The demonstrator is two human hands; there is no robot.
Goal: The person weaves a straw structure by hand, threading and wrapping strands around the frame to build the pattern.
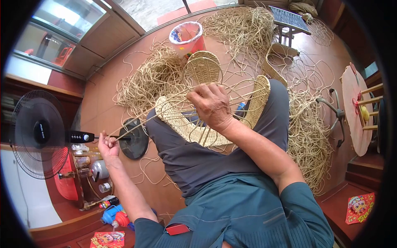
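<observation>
A U-shaped woven straw piece point(182, 126) lies across my thighs, with loose cords strung over its open middle. My right hand point(210, 105) is closed above that middle, gripping straw cords point(237, 97). Out to the left, near the fan, my left hand point(108, 145) is closed on a straw cord point(138, 124) that runs tight toward the right hand. Beyond the right hand is an oval woven panel point(202, 68); whether it joins the U-shaped piece cannot be made out. The right palm and fingertips are hidden.
Heaps of loose cord lie on the floor ahead point(155, 74), at the back point(244, 31) and to the right point(308, 140). A lined pink bin point(192, 43) stands ahead. At left are a standing fan point(41, 132) and a shelf of jars point(99, 169); a small stool point(289, 20) stands back right.
</observation>
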